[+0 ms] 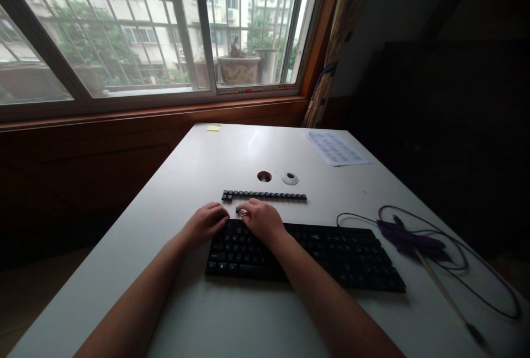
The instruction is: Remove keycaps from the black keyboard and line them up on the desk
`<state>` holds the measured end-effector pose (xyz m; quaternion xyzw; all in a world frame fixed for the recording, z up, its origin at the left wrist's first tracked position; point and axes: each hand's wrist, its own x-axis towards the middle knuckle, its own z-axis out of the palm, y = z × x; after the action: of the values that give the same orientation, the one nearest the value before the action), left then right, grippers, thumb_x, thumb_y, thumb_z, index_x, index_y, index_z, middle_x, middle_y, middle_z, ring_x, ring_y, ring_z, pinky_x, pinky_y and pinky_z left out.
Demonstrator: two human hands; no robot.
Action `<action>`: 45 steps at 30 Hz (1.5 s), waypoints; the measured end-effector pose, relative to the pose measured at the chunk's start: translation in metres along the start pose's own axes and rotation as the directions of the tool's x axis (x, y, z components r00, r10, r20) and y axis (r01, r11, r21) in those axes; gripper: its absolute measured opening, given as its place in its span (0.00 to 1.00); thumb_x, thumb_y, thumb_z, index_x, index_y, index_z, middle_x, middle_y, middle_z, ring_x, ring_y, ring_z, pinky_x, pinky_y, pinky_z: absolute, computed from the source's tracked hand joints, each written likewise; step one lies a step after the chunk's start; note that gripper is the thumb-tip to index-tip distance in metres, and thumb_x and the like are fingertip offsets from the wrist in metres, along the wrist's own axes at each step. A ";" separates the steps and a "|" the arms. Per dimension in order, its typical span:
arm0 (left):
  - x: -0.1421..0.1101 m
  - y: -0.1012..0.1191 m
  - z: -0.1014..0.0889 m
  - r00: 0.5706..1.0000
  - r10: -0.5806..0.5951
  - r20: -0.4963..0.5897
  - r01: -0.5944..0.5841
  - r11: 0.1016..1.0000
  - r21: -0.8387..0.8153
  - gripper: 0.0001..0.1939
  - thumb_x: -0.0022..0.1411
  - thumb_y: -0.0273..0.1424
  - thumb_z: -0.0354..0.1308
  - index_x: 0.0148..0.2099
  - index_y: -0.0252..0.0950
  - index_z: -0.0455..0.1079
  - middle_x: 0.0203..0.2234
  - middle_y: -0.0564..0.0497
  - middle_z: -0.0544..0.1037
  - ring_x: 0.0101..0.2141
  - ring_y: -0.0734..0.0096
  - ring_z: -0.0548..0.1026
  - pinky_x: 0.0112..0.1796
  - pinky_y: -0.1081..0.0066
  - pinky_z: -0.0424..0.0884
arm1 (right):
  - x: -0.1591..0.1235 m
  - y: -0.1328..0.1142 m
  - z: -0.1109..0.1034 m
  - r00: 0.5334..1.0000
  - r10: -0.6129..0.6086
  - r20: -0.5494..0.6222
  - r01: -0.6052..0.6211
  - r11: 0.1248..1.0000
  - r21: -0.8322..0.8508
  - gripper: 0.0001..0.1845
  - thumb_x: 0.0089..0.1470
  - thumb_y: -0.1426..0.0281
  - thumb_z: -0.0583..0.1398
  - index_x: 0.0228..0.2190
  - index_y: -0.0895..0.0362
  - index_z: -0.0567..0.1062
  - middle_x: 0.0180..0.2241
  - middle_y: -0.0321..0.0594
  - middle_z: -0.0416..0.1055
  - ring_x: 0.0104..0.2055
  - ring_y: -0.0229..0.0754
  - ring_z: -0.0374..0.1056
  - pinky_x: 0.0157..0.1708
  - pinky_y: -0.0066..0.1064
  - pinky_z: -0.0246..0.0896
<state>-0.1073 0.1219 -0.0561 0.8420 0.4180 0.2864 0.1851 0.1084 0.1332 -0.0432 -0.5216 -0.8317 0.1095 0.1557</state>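
Note:
A black keyboard (256,269) lies on the white table, its top-left keys partly hidden by my hands. My left hand (205,222) is at the keyboard's upper left corner, fingers curled and thumb against the edge. Just above the top row, my right hand (263,219) is closed around a small wire keycap puller (243,212). A dark keycap (237,210) shows at the puller's end. Behind the hands, a long row of removed black keycaps (269,195) is lined up, with a short second row at its left end.
A round hole (264,177) and a white grommet cover (290,178) are beyond the keycaps. Printed sheets (337,148) lie back right, a yellow sticky note (213,127) back left. On the right are a looped cable (464,258), a purple cloth (408,239) and a thin brush (447,297).

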 end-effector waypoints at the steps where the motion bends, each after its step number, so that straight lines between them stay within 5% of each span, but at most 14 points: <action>1: 0.000 0.000 0.000 1.000 0.002 0.001 -0.002 1.000 0.002 0.07 0.65 0.31 0.53 0.36 0.37 0.72 0.30 0.49 0.73 0.34 0.67 0.72 0.37 0.70 0.68 | -0.001 0.000 0.000 1.000 -0.007 0.008 0.007 1.000 -0.008 0.14 0.59 0.67 0.56 0.44 0.44 0.77 0.40 0.37 0.74 0.40 0.42 0.71 0.40 0.31 0.62; 20: 0.001 0.000 0.001 0.999 0.031 0.011 -0.031 0.999 0.028 0.08 0.64 0.30 0.52 0.37 0.37 0.72 0.30 0.48 0.73 0.33 0.67 0.71 0.35 0.70 0.68 | 0.015 -0.004 0.001 0.990 0.032 0.141 -0.021 0.997 -0.075 0.27 0.59 0.67 0.54 0.60 0.44 0.62 0.49 0.44 0.73 0.46 0.48 0.71 0.41 0.36 0.63; 45: 0.001 0.000 0.001 1.000 0.023 0.021 -0.024 0.999 0.043 0.07 0.65 0.29 0.52 0.37 0.37 0.71 0.30 0.49 0.72 0.33 0.67 0.72 0.35 0.71 0.68 | 0.017 0.003 0.012 0.992 0.032 0.119 -0.031 0.999 -0.011 0.28 0.60 0.66 0.53 0.61 0.43 0.60 0.50 0.42 0.71 0.48 0.47 0.70 0.43 0.35 0.61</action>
<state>-0.1063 0.1226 -0.0565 0.8535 0.4122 0.2709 0.1680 0.0998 0.1494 -0.0525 -0.5281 -0.8316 0.1388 0.1017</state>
